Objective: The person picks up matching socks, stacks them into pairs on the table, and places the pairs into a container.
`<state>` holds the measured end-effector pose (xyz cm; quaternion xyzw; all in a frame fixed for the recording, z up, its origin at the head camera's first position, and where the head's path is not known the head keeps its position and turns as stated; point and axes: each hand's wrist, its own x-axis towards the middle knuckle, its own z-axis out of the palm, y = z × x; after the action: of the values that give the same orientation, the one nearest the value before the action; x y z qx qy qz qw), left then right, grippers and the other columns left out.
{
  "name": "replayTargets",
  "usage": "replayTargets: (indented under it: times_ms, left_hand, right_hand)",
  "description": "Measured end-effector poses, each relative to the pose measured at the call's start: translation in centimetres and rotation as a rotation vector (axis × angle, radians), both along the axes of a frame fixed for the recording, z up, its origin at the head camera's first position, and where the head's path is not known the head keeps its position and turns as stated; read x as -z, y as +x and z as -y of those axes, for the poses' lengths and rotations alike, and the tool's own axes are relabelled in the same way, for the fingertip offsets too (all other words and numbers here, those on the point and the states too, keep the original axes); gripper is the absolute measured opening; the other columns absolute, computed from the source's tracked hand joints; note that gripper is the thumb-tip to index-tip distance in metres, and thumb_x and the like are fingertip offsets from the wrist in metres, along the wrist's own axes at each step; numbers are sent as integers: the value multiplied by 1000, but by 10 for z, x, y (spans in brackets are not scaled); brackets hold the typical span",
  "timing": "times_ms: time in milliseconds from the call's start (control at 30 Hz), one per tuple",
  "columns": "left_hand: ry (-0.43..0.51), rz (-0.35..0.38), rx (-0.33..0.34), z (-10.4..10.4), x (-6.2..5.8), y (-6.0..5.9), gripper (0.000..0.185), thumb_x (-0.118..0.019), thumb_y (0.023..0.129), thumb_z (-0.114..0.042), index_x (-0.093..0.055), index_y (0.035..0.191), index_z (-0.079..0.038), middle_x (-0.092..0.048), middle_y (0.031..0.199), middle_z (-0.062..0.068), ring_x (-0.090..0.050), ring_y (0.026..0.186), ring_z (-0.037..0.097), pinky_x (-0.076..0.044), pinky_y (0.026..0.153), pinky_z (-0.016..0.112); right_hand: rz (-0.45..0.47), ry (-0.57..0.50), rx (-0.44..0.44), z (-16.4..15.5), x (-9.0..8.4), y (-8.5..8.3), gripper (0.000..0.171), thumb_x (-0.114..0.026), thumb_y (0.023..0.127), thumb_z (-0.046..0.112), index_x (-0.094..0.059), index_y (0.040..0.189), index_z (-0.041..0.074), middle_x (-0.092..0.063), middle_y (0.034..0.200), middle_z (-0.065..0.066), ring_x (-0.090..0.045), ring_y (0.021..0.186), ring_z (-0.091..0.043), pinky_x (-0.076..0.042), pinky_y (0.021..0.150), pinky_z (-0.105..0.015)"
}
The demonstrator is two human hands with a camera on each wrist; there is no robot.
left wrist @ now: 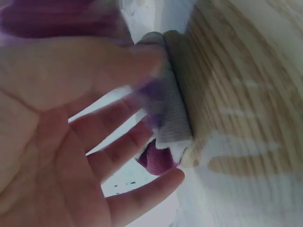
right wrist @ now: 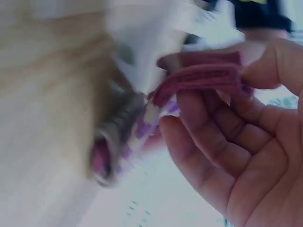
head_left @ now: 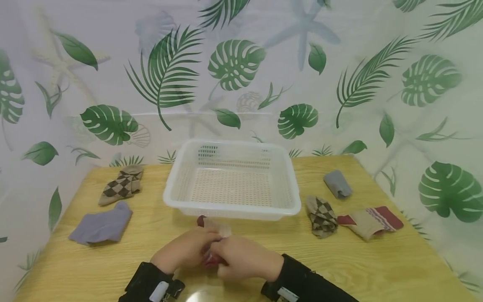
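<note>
Maroon-trimmed sock (head_left: pixel 213 228) held by two hands; five socks lie around.

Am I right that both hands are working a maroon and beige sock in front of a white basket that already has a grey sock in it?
Not quite: the head view shows the white basket empty. The rest holds: both hands work the maroon and beige sock before it.

Bright, even light; head view sharp, soft shadows; both wrist views motion-blurred, washed-out.
</note>
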<state>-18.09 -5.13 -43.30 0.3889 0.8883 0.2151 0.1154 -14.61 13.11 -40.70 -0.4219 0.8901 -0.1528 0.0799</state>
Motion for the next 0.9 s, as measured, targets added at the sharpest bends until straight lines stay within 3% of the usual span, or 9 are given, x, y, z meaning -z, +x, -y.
replayTargets:
  times_ms: [67,133,200,233,333,400,567,700,900]
  left_hand:
    - [29,5,-16,3,1,1,36,-74,84,-11,-67,118,-18,-63,117,-2,-57,113,24,-46,98,44]
    - [64,9,-33,4,3,1,34,-74,84,-11,-67,116,-21,-65,115,-4,-59,111,21,-48,96,42]
    - [92,0,-35,4,5,1,34,-72,86,-9,-67,116,-23,-67,114,-6,-60,109,18,-48,95,39]
    - [97,-1,-37,4,6,0,31,-70,88,-10,-68,115,-23,-67,113,-8,-61,108,16,-49,94,38]
    - [128,-8,-32,2,6,-1,24,-67,89,-8,-70,106,-24,-68,105,-13,-61,99,10,-50,89,33]
    - [130,-8,-27,-1,4,-3,19,-67,88,-6,-69,93,-24,-65,94,-14,-59,89,6,-50,82,30]
    - [111,11,-28,0,1,-5,19,-70,85,-10,-58,73,-20,-53,73,-11,-48,69,5,-45,66,26]
    - [53,43,-49,3,4,-4,9,-73,85,-18,-66,81,-19,-65,80,-6,-60,76,10,-51,71,30]
    - [-29,153,-176,13,11,-2,6,-78,78,-16,-73,81,-18,-68,81,-3,-65,78,19,-53,77,40]
  right_hand:
    - [39,-67,25,-3,-9,-2,23,-64,74,6,-62,96,13,-41,64,11,-38,55,0,-32,50,-12]
    - [36,-117,43,-6,-16,-3,43,-63,75,5,-62,117,10,-46,66,11,-38,54,1,-32,51,-11]
    - [37,-155,55,-9,-21,-4,48,-62,74,4,-60,123,9,-48,67,11,-38,55,1,-33,51,-11]
    - [40,-167,63,-10,-23,-3,44,-63,74,5,-62,118,10,-48,65,11,-38,53,1,-33,51,-12]
    - [29,-191,85,-15,-25,-3,15,-63,74,7,-59,87,15,-48,67,12,-41,58,0,-33,52,-12]
    - [26,-224,102,-18,-25,-1,13,-62,74,7,-54,78,16,-51,69,12,-42,59,0,-34,53,-13]
    - [48,-366,108,-21,-30,1,10,-60,77,5,-55,77,13,-63,74,7,-53,66,1,-43,60,-15]
    - [143,-522,128,-31,-38,3,9,-57,78,0,-55,81,8,-65,78,1,-64,77,-3,-52,68,-21]
    - [350,-724,289,-56,-49,-3,9,-50,83,-9,-54,87,-2,-59,79,-7,-57,68,-5,-51,56,-24]
